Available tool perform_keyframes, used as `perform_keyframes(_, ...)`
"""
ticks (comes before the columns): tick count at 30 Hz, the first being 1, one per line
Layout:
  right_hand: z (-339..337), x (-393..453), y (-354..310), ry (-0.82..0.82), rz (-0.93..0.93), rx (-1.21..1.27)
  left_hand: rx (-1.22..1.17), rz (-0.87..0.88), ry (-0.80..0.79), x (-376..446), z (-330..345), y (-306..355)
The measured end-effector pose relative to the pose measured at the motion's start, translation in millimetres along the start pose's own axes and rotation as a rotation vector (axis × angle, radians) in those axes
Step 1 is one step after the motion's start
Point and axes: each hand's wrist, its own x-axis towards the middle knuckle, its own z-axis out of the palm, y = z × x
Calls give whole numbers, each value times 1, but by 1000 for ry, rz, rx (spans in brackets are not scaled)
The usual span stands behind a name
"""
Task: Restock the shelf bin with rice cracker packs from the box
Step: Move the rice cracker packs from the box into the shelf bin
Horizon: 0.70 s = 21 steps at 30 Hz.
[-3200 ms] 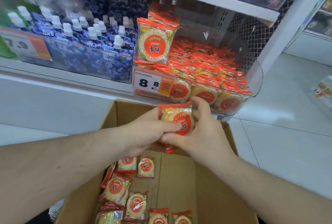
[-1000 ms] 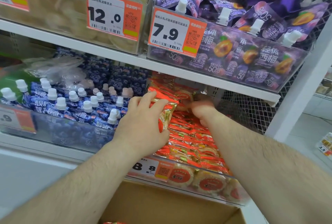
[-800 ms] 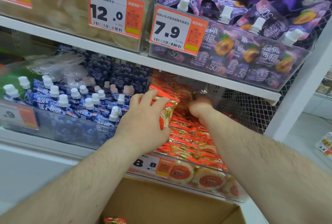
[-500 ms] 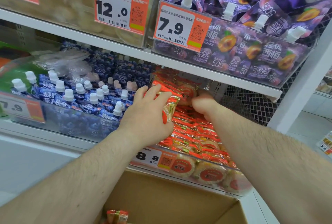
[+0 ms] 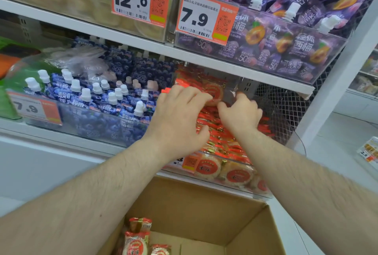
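Note:
The clear shelf bin (image 5: 265, 191) holds several red-and-orange rice cracker packs (image 5: 222, 139) lying in rows. One pack (image 5: 215, 92) stands upright at the back. My left hand (image 5: 180, 120) reaches over the bin's left side, fingers spread and fairly straight against the upright packs. My right hand (image 5: 240, 114) is beside it on the right, fingers loosely bent, its fingertips at the clear edge of the upright pack. Neither hand plainly grips a pack. The cardboard box (image 5: 204, 210) sits open below, with a few packs (image 5: 136, 243) in its bottom left.
Blue spouted jelly pouches (image 5: 98, 99) fill the bin to the left. Purple pouches (image 5: 286, 35) and a pale product sit on the shelf above, behind price tags. A white upright post (image 5: 335, 82) and wire mesh bound the right side.
The packs carried from the box are now in the bin. My right hand has drawn back from the bin's rear, and my left hand has shifted right over the upright packs. The view tilted down.

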Motion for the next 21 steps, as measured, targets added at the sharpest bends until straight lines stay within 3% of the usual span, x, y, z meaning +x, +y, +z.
perform_keyframes(3, -20, -39, 0, 135, -94, 284, -34, 159, -48, -17, 1, 13)
perform_keyframes(6, -30, -85, 8, 310, -292, 467, -99, 102, -252, -42, -2, 18)
perform_keyframes(9, -21, -132, 22, 305, -462, 576, -38, -3, -521, -67, -8, 18)
perform_keyframes(11, -5, -160, 33, 232, -483, 604, 47, -35, -709, -81, -9, 16)
perform_keyframes(15, 42, -216, 64, -117, -445, 465, -13, -216, -1030, -114, 4, 11)
perform_keyframes(21, 115, -298, 130, -1067, -163, -101, -28, -108, -1410, -167, 30, 20)
